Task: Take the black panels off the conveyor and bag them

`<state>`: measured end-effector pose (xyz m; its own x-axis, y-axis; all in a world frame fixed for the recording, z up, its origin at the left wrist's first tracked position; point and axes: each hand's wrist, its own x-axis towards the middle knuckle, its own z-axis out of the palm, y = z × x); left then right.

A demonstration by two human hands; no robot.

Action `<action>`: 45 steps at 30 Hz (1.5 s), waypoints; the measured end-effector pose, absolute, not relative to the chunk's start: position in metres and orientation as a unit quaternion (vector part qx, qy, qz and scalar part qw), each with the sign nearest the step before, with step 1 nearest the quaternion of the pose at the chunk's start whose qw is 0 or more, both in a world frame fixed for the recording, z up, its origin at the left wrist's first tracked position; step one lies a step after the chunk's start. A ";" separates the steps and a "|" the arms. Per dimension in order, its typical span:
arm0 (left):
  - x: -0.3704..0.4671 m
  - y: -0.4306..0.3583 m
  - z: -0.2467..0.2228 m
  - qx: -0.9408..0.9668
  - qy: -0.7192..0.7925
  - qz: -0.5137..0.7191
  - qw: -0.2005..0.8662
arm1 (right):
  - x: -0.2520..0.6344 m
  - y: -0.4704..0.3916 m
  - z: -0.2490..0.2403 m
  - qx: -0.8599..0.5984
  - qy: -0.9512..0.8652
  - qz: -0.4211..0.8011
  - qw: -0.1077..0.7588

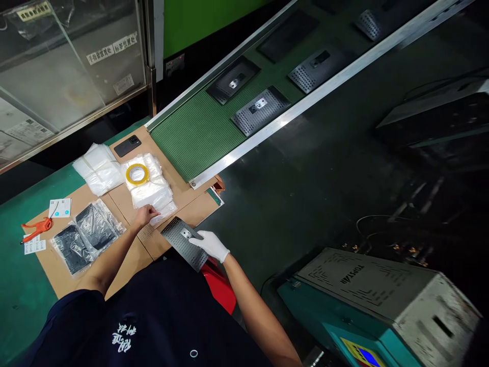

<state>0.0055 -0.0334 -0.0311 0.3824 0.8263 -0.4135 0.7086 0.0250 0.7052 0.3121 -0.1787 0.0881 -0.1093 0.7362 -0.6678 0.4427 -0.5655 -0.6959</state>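
White-gloved, the right hand (209,245) pinches a dark perforated plate (185,243) in narrowed fingers, over the cardboard's (160,229) near edge; the bare left hand's (146,215) closed fingers touch the clear bags (148,186).

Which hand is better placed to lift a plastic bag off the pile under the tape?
Probably the left: the bare left hand is at the near edge of the clear bags, while the gloved right hand holds the dark panel.

Glossy clear plastic bags (148,181); matt brown cardboard (133,244); ribbed green belt (187,135).
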 end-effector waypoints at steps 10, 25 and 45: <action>0.010 -0.024 -0.025 0.695 0.524 0.089 0.485 | 0.311 -0.179 0.081 -0.656 -0.468 0.579 0.123; 0.017 -0.024 -0.043 0.582 0.575 0.157 0.553 | 0.298 -0.159 0.076 -0.657 -0.503 0.555 0.087; 0.025 -0.016 -0.049 0.618 0.560 0.119 0.539 | 0.305 -0.161 0.076 -0.661 -0.508 0.548 0.067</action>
